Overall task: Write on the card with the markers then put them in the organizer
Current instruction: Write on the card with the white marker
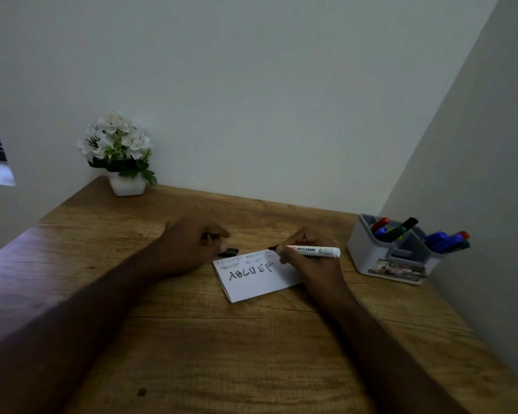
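Right fingers (284,252) pinch cylindrical marker (314,251) | left curled (grasp unclear) | flat paper card (260,282)

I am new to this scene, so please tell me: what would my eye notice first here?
First the white card at the middle of the desk, with black letters, and the right hand gripping a marker over it. Then the organizer with markers at the right, and the white flowers far left.

The card (256,277) lies mid-desk (192,339), with a cap (230,251), as it seems, just behind its left corner. The organizer (386,258) with markers (398,230) in it stands far right; a flowerpot (127,185) sits back left.
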